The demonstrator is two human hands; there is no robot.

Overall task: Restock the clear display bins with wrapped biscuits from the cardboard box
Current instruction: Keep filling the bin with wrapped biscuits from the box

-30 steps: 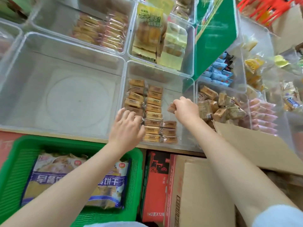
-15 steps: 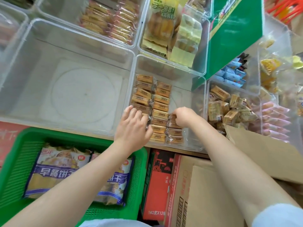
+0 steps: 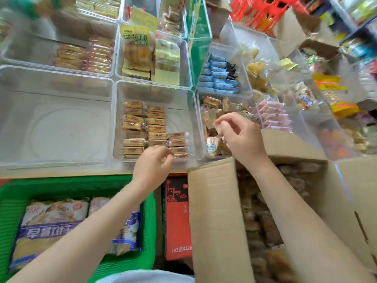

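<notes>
Nearest: open brown cardboard box (image 3: 214, 217) at lower right, flaps up, filled with small wrapped biscuits in brownish film, blurred. Right forearm crosses above its opening. Left of it a red printed carton (image 3: 177, 219), then a green plastic mesh basket (image 3: 77, 185) holding large purple-and-white biscuit bags (image 3: 51, 223).

Left hand (image 3: 152, 170) sits over the counter (image 3: 67, 173) edge at the near wall of the clear plastic display bin (image 3: 155, 89). Left grip: fingers loosely curled, tips just over the nearest packets; I see nothing held, and contact can't be confirmed.

That bin holds the wrapped biscuits (image 3: 156, 128): small rectangular tan packets in clear film with a dark label strip, laid flat in neat columns. Two full columns on the left, a short third column of about four at the near right. Far part and right side of the bin floor are bare.

Right hand (image 3: 242, 137) is raised over the next clear bin to the right (image 3: 201, 94), which holds loose, jumbled caramel-coloured packets. Right grip: thumb and forefinger pinched near the front, other fingers curled. A small pale piece shows at the fingertips, too blurred to say whether it is held.

Left of the task bin: a large clear bin (image 3: 57, 78) with a bare floor. Farther back: bins with orange-wrapped bars (image 3: 81, 56), yellow-green cake packs (image 3: 138, 50), blue sachets (image 3: 217, 76).
</notes>
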